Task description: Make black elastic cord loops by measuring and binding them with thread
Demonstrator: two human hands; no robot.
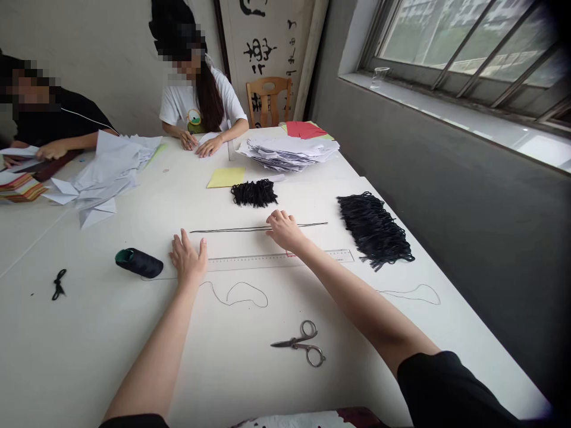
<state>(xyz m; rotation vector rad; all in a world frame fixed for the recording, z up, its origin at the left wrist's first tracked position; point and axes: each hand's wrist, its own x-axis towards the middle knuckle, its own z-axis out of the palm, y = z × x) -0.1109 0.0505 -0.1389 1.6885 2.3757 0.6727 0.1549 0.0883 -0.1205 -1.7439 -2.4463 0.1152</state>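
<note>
My left hand [187, 257] lies open with fingers spread, over the left end of a clear ruler [250, 263]. A bundle of straight black cord [232, 230] stretches across the table above the ruler. My right hand [283, 229] is at the middle of that cord, its fingers bent and close together on it. To the left of my left hand lies a spool of black thread [139, 263], on its side with a green core showing. Loose thread [247, 304] trails below the ruler. Scissors [298, 343] rest nearer to me, blades slightly apart.
Looped black cord bundles lie in a small pile [254, 193] and a larger pile [375, 230]. A small black knot of cord [58, 285] is at left. Paper stacks [288, 153] and folded sheets [107, 169] stand farther back. Two people sit across the table, handling paper.
</note>
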